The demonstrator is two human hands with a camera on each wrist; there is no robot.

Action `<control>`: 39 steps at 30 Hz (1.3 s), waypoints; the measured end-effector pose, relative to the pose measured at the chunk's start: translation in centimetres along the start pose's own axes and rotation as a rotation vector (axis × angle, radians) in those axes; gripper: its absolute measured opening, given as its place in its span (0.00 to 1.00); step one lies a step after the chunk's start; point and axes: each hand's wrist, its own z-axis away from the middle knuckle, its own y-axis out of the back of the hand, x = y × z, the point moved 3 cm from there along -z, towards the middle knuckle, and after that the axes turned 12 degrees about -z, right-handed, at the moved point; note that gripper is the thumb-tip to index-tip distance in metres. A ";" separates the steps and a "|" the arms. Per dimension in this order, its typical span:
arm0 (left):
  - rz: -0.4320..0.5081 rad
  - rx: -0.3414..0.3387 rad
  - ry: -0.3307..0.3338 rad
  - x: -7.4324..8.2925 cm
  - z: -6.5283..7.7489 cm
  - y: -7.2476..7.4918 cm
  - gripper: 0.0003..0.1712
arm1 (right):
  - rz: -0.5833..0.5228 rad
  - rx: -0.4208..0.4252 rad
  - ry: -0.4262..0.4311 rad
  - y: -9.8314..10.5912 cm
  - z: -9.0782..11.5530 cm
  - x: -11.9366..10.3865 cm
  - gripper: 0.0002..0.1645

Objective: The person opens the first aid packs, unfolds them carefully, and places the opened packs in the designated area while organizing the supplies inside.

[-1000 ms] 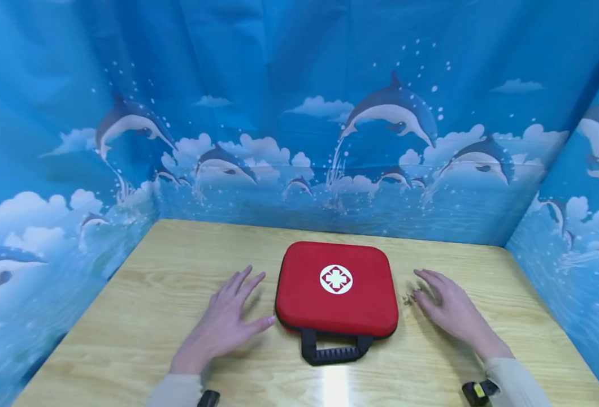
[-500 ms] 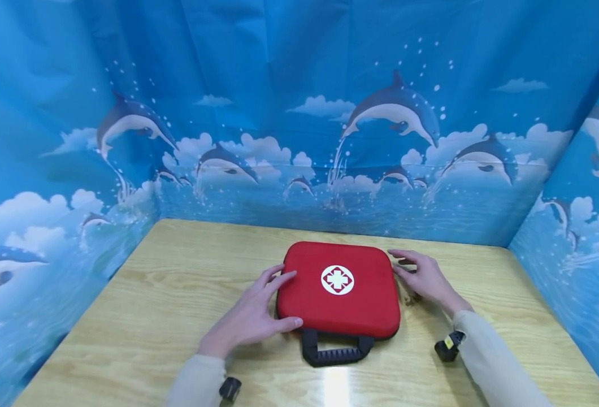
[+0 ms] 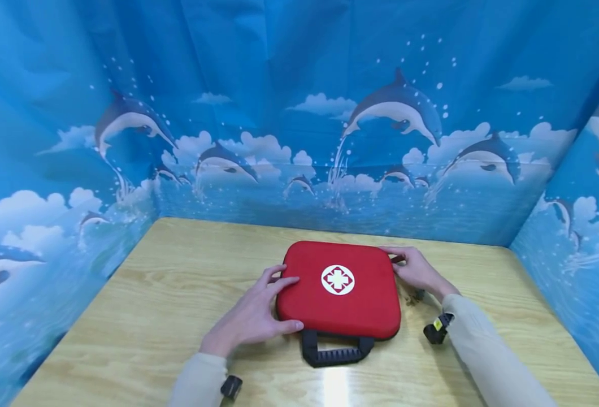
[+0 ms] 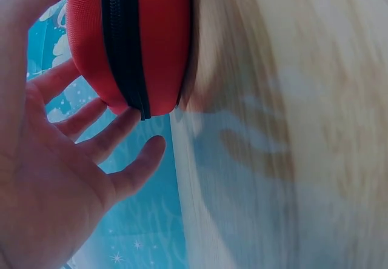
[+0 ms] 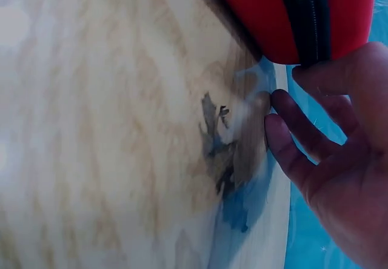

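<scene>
A red first-aid case [image 3: 342, 308] with a white cross emblem lies flat on the table, its black handle [image 3: 336, 356] toward the person. My left hand [image 3: 251, 314] holds the case's left end, thumb at the front left corner and fingers spread along the side. In the left wrist view, fingertips meet the end beside the black zipper [image 4: 124, 45], while the little finger stands away. At the back right corner, my right hand [image 3: 419, 270] grips the case's edge between thumb and fingers. The right wrist view has the thumb against the zipper [image 5: 309, 14], two fingers hanging apart below.
The light wooden table [image 3: 147, 294] reaches back to a blue dolphin-print curtain [image 3: 279, 113] that also lines both sides. A dark damaged patch [image 3: 412, 298] marks the tabletop right of the case. Small black devices [image 3: 231, 388] sit on both wrists.
Both hands have come inward from beside the case onto it, the left onto its left end, the right up to its back right corner. The case has stayed in place.
</scene>
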 end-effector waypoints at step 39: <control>0.015 -0.027 0.060 -1.5 0.1 0.6 0.52 | -0.407 -0.212 -0.214 -0.4 -2.9 1.5 0.35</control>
